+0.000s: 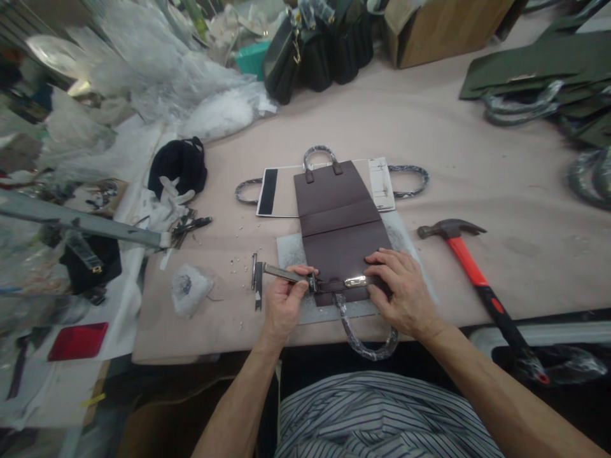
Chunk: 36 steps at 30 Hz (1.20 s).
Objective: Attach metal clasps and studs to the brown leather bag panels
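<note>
A dark brown handbag panel (pixel 334 219) lies unfolded before me, with one plastic-wrapped handle (pixel 319 152) at its far end and another handle (pixel 365 343) hanging over the table edge. My left hand (pixel 282 304) pinches a grey metal bar-like tool (pixel 281 272), its head end at the left part of a narrow brown strap (pixel 331 286). On that strap sits a shiny metal clasp (pixel 356 281). My right hand (pixel 403 289) curls over the strap's right end, thumb and fingers closed on it just beside the clasp.
A red-handled hammer (pixel 470 264) lies to the right, its grip past the table edge. Left are slim metal tools (pixel 258 286), a plastic bag (pixel 189 291) and a black cap (pixel 177 168). Black bags (pixel 317 54), a cardboard box (pixel 443 32) and green bag pieces (pixel 539 67) stand behind.
</note>
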### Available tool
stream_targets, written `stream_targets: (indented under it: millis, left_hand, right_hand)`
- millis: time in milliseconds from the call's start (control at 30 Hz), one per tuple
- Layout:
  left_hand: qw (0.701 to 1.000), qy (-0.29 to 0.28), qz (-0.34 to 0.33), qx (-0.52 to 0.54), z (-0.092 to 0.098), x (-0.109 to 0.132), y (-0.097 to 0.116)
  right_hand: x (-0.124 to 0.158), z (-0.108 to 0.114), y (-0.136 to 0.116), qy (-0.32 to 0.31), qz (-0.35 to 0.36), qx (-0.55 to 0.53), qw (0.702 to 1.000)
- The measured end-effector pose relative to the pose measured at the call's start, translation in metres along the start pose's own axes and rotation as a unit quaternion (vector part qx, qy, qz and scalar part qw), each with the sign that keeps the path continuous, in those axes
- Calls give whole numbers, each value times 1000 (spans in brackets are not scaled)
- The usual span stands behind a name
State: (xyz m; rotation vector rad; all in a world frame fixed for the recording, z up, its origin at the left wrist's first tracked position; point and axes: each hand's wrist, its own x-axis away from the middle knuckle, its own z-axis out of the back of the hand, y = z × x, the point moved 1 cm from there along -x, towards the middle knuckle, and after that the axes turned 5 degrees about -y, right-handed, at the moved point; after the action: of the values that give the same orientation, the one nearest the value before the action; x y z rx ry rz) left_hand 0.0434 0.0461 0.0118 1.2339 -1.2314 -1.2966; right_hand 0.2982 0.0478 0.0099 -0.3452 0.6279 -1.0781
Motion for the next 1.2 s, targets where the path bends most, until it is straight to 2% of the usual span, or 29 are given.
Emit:
stream_targets:
  millis: [433, 733, 1067, 1200]
  left_hand:
    - [999, -37, -31, -9, -1, -3, -7]
    - [975, -106, -111, -159, -3, -10, 3]
    - [975, -72, -117, -174, -5, 0, -6]
    - [962, -50, -154, -218, -10, 3, -6]
  right_hand:
    - [0, 0, -1, 0, 3, 9, 1000]
    - [0, 0, -1, -1, 2, 13, 1000]
    - [1, -2, 2, 2, 6, 7, 1000]
    - [1, -2, 2, 5, 12, 5, 1000]
